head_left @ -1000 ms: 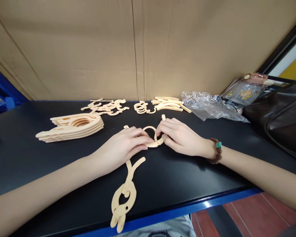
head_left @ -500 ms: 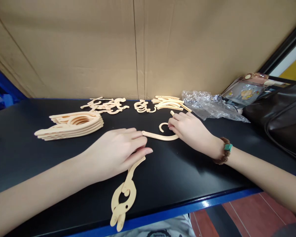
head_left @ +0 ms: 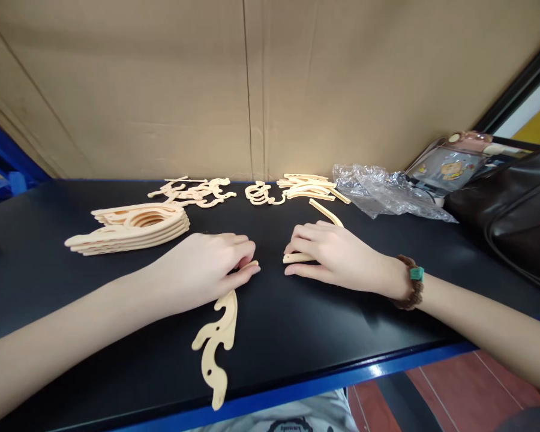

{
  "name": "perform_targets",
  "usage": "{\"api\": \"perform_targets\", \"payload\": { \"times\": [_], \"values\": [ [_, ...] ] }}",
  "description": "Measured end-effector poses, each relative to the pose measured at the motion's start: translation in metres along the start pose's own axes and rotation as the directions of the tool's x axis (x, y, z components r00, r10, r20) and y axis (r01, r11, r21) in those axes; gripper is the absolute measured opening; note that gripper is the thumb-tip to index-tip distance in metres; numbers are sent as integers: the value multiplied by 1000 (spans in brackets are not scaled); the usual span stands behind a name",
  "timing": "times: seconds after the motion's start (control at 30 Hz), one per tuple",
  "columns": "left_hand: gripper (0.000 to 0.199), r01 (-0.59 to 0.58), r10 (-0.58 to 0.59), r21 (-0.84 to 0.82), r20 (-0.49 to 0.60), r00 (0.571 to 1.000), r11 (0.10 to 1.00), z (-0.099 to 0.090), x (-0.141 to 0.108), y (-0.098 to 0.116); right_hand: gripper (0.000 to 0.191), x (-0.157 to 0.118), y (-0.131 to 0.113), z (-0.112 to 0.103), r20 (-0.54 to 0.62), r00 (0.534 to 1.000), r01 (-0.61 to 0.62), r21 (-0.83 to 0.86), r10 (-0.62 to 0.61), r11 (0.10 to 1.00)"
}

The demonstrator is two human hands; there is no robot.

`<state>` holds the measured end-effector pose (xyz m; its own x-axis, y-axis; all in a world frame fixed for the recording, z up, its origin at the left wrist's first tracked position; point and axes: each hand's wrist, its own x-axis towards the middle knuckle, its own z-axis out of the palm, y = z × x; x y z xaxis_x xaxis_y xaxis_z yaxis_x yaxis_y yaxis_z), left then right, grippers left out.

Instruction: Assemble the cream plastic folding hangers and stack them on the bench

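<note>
My left hand [head_left: 216, 264] is closed, its thumb and fingers pinching the end of a beige plastic folding-hanger part [head_left: 220, 330]. Curvy, with small holes, that part hangs down from the hand toward the table's front edge. To the right, my right hand [head_left: 328, 255] has its thumb and fingers around a beige curved hanger bar [head_left: 297, 258]; most of it is hidden under the palm. A second beige strip [head_left: 326, 211] sticks out behind the knuckles, and I cannot tell whether it joins the bar. A gap of dark tabletop separates the two hands.
A stack of beige folded hangers [head_left: 135, 231] lies left on the black table [head_left: 270, 336]. Along the back are loose curvy parts [head_left: 202, 191], hooks [head_left: 258, 193], straight strips [head_left: 308, 187] and clear plastic bags [head_left: 382, 192]. A dark bag [head_left: 513, 216] stands far right.
The left-hand part has turned over and its pieces lie differently. My right hand has moved left and nearer, drawing the bar away from my left fingers; the hook beside it is now hidden.
</note>
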<state>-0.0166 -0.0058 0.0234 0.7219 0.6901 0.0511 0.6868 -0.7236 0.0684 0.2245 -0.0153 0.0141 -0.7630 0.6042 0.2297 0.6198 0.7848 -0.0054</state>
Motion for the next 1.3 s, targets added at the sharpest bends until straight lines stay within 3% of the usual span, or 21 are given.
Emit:
{"api": "perform_targets", "payload": {
  "times": [0.17, 0.27, 0.33, 0.4, 0.47, 0.5, 0.57, 0.63, 0.7, 0.77, 0.83, 0.9, 1.0, 1.13, 1.3],
  "values": [
    [35, 260, -268, -90, -91, 959, 961, 1, 6, -3, 28, 2, 1, 6, -17, 1000, 14, 30, -13, 999],
    [31, 363, -409, -320, -91, 908, 875, 3, 10, -7, 28, 3, 1, 7, -34, 999, 19, 56, -18, 998],
    [27, 350, -446, -573, -30, 894, 741, 5, 13, -9, 28, 2, 0, 7, -41, 999, 25, 68, -22, 997],
    [24, 342, -482, -772, 54, 875, 536, 6, 15, -10, 29, 2, 0, 7, -43, 999, 27, 66, -25, 997],
    [22, 355, -529, -857, 116, 840, 375, 6, 16, -11, 28, 1, 0, 6, -42, 999, 29, 54, -27, 998],
    [21, 364, -548, -868, 133, 826, 337, 5, 16, -12, 27, 1, 0, 6, -40, 999, 31, 46, -29, 998],
    [23, 393, -567, -833, 119, 815, 391, 5, 15, -15, 25, 1, 1, 6, -36, 999, 33, 35, -32, 999],
    [26, 443, -578, -659, 17, 816, 608, 5, 13, -20, 26, 1, 2, 5, -29, 999, 17, 27, -17, 999],
    [25, 480, -543, -321, -145, 827, 817, 5, 11, -23, 28, 1, 3, 4, -16, 1000, -8, 27, 8, 1000],
    [22, 430, -424, -40, -264, 866, 902, 3, 8, -23, 31, 0, 5, 2, -2, 1000, -24, 27, 24, 999],
    [23, 267, -234, 72, -300, 925, 961, 0, 6, -20, 31, 0, 6, 1, 11, 1000, -26, 23, 25, 999],
    [26, 30, -3, 96, -271, 963, 995, -3, 4, -15, 29, 0, 7, -1, 19, 1000, -20, 25, 20, 999],
    [27, -196, 211, 97, -178, 961, 976, -4, 3, -11, 26, 0, 8, 0, 20, 1000, -15, 53, 14, 998],
    [20, -223, 239, 137, -119, 964, 965, 4, 6, -12, 25, 2, 8, 4, -4, 1000, -23, 95, 23, 995],
    [25, -144, 191, 274, -153, 970, 951, 12, 9, -18, 21, 3, 5, 8, -59, 994, -77, 238, 94, 968]
  ]
}}
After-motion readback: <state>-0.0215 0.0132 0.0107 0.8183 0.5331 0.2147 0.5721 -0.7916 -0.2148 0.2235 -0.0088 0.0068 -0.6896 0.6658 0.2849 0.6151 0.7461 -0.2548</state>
